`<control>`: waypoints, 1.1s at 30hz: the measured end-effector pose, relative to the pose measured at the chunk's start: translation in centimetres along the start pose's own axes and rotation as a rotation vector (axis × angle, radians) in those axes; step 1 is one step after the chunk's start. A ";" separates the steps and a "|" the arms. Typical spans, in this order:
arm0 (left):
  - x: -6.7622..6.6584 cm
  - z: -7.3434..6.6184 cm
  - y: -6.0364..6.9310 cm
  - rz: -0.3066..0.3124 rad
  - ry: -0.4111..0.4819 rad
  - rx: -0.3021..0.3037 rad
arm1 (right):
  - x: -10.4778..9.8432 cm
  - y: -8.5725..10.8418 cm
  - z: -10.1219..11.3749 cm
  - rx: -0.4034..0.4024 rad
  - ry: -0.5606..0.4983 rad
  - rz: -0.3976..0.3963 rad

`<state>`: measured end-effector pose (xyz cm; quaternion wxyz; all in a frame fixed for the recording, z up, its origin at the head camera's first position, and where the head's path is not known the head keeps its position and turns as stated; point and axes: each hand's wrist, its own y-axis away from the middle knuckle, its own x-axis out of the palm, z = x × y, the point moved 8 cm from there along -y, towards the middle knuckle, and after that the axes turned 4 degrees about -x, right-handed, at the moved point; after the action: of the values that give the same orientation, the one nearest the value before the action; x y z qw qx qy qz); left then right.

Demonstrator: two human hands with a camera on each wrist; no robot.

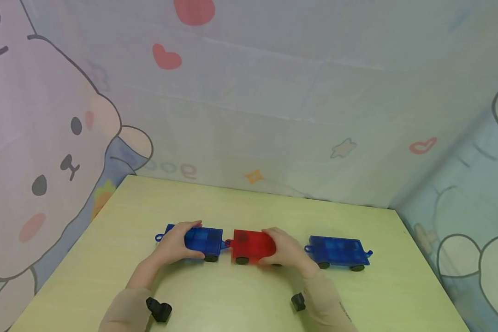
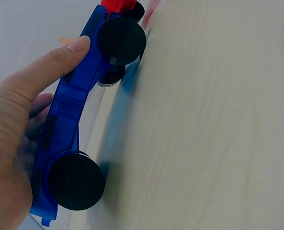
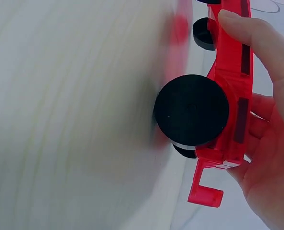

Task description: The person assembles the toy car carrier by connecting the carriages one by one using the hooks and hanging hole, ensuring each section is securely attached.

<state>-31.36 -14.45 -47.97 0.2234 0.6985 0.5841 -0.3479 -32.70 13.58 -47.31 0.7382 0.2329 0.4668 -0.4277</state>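
My left hand (image 1: 176, 244) grips a translucent blue car (image 1: 213, 237) with black wheels, thumb on its near side; the left wrist view shows the thumb along the blue side (image 2: 65, 100). To its right, my right hand (image 1: 288, 251) holds a red car (image 1: 251, 244) by its right end, thumb in front and fingers behind. In the right wrist view a hook (image 3: 206, 195) sticks out of the red car's end. Between the two cars, the blue end and the red ring meet; whether they are hooked together cannot be told.
A second blue car (image 1: 338, 251) stands on the pale table (image 1: 232, 299) to the right of my right hand, its ring toward that hand and its hook to the right. Behind the table hangs a printed cloth (image 1: 274, 92). Black wrist devices (image 1: 159, 310) sit at both wrists.
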 end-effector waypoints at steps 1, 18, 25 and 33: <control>0.0 0.0 0.0 0.000 0.001 0.001 | 0.0 0.0 0.0 0.005 0.003 -0.001; -0.1 -0.2 0.1 0.017 -0.004 -0.005 | -0.1 0.3 0.2 0.022 0.018 -0.002; -0.2 -0.4 0.1 0.029 -0.009 0.005 | 0.0 0.3 0.2 0.034 0.015 0.009; -0.3 -0.7 0.2 0.043 -0.025 0.004 | 0.1 0.5 0.1 0.050 -0.008 0.011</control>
<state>-31.00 -14.15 -47.30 0.2366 0.7070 0.5656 -0.3526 -32.18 13.75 -47.43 0.7364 0.2520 0.4517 -0.4361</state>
